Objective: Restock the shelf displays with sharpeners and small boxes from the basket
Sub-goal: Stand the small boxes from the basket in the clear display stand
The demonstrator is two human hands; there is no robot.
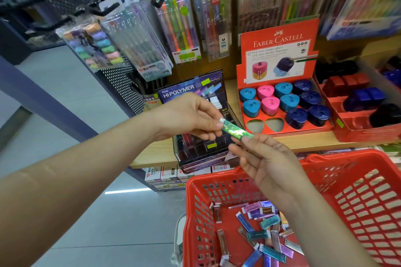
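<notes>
A: Where do we stand?

B: We hold one green box (236, 130) between both hands, above the black display (201, 132). Our left hand (191, 115) pinches its end at 10 o'clock with thumb and fingers closed on it; our right hand (267, 160) pinches the other end at 4 o'clock with fingertips.

A: And the rest of the stock?

B: More small boxes (260, 230) lie loose on the basket (368, 191) floor, at 6 o'clock from our hands. The sharpener tray (282, 102) sits at 2 o'clock, with two empty pockets along its front row.

A: So this box goes where?

B: Into the black display, we judge, since its slots look the right shape. Which slot carries green we cannot tell; the compartments are dark.

A: How do we do it well?

B: We let one hand take the box fully, probably the left, as it is nearer the display. We turn the box to match the boxes already standing there, and slide it in end first without forcing it. The foil looks slippery, so we keep a firm pinch until it seats.
</notes>
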